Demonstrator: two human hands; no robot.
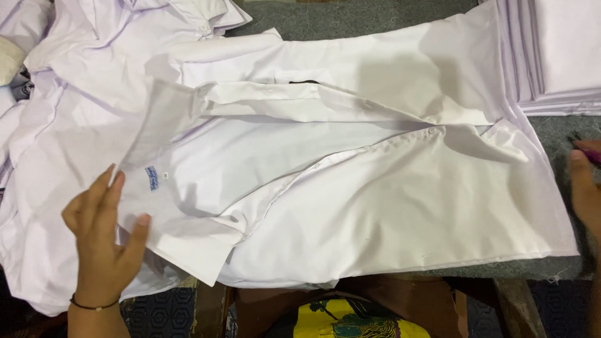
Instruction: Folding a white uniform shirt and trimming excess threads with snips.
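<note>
Fingers (116,188) on one white shirt (350,188)

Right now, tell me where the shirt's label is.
In the head view the small label sits inside the collar of the white shirt, at left, just above the left hand.

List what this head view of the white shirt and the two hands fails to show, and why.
- Right hand: mostly cut off by the right edge; its grip is unclear.
- Neck label on the white shirt: too small to read.
- Stack of folded white cloth: cropped by the top-right corner.
</note>
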